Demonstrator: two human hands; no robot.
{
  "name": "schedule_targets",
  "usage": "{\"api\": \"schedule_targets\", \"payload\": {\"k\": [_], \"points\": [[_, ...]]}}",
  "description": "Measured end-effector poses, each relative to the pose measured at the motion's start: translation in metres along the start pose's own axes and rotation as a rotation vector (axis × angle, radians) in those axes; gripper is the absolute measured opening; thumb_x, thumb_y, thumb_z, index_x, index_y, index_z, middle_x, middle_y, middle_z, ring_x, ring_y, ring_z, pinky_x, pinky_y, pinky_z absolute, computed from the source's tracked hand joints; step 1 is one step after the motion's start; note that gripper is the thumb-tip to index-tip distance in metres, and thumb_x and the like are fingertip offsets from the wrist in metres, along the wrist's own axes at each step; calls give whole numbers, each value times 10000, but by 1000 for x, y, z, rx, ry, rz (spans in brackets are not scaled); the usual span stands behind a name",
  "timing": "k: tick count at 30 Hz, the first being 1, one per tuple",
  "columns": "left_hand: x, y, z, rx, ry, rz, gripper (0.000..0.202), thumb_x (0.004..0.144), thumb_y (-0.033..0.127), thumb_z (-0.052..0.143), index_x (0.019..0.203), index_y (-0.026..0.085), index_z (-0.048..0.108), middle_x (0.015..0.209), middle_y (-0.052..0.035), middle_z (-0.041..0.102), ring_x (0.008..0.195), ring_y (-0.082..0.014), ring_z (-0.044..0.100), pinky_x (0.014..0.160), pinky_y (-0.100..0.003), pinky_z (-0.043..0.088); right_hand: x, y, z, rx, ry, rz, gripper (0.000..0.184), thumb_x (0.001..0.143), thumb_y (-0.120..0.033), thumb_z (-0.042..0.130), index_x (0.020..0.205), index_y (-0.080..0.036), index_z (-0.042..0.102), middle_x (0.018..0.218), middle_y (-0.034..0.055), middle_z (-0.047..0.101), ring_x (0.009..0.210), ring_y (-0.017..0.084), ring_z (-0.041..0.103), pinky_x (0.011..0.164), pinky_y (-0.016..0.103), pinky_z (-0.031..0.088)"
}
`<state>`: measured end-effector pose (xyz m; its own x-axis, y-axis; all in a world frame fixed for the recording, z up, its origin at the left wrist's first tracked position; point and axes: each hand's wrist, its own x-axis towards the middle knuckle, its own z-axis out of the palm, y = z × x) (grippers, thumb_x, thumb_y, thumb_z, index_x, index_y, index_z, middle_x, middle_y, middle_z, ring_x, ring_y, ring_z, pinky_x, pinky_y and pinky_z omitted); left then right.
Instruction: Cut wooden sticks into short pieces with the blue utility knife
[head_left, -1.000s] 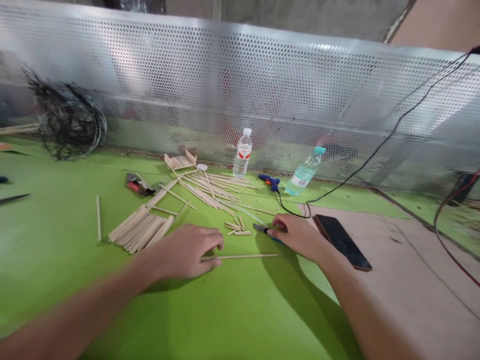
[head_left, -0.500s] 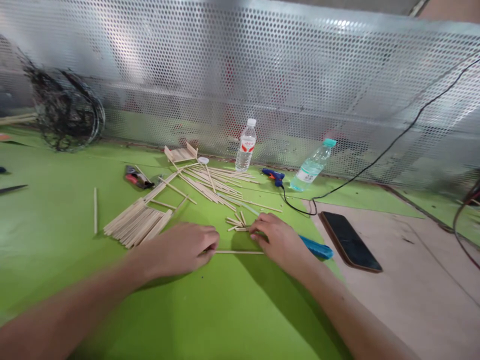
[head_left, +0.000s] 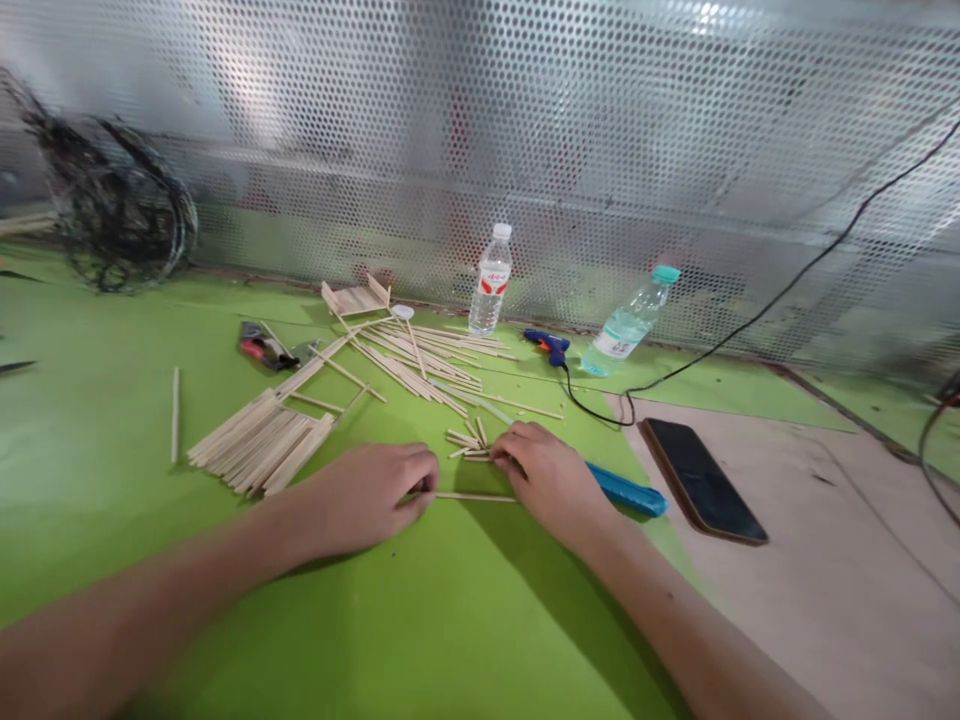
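Note:
My left hand is closed in a pinch on the left end of a thin wooden stick, which lies crosswise just above the green tabletop. The stick's right end passes behind my right hand. That hand's fingers are curled down at a small heap of short wooden sticks, closing on one short piece at the heap's right edge; the fingertips are partly hidden. Left of my left hand lies a slatted wooden stick panel. Many long wooden sticks are spread out beyond both hands.
A blue knife-like tool lies under my right wrist, with a phone beside it. Farther back are a glue gun, two bottles, pliers, a small stick-built piece and a wire coil. Perforated metal sheeting stands behind.
The right hand has shifted slightly left toward the short sticks, and its fingers have drawn closer together. The left hand keeps its hold on the stick. The camera view has shifted slightly.

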<state>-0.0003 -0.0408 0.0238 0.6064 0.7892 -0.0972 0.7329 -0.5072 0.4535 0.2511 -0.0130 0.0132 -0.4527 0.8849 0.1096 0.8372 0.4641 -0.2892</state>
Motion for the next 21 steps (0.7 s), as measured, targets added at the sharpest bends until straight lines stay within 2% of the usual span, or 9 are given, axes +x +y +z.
{"api": "schedule_targets", "payload": {"k": [3, 11, 16, 21], "points": [[-2, -4, -2, -18, -23, -49, 153, 940, 168, 498, 927, 209, 646, 909, -8, 691, 739, -147, 639, 671, -289, 476, -1, -6, 1, 9, -12, -20, 156, 939, -93, 541, 901, -186, 660, 948, 49, 640, 947, 205, 560, 764, 302, 401], [-1, 0, -5, 7, -17, -23, 153, 956, 158, 492, 891, 190, 627, 866, -7, 685, 716, -144, 617, 667, -292, 429, -5, -34, 6, 154, -50, -190, 177, 936, -81, 537, 862, -192, 655, 873, 32, 650, 851, 179, 578, 768, 305, 425], [-2, 2, -9, 34, 17, 9, 147, 954, 160, 492, 872, 184, 612, 855, -14, 672, 709, -151, 600, 650, -299, 406, -6, -34, 6, 189, -52, -224, 129, 929, -122, 580, 934, -202, 681, 906, 39, 664, 890, 193, 594, 801, 326, 448], [-3, 0, -5, 57, 41, 49, 149, 972, 169, 481, 900, 180, 610, 894, -23, 668, 736, -154, 604, 674, -307, 425, -8, -32, 8, 214, -65, -230, 119, 909, -109, 605, 915, -201, 679, 902, 34, 659, 870, 189, 590, 768, 320, 453]]}}
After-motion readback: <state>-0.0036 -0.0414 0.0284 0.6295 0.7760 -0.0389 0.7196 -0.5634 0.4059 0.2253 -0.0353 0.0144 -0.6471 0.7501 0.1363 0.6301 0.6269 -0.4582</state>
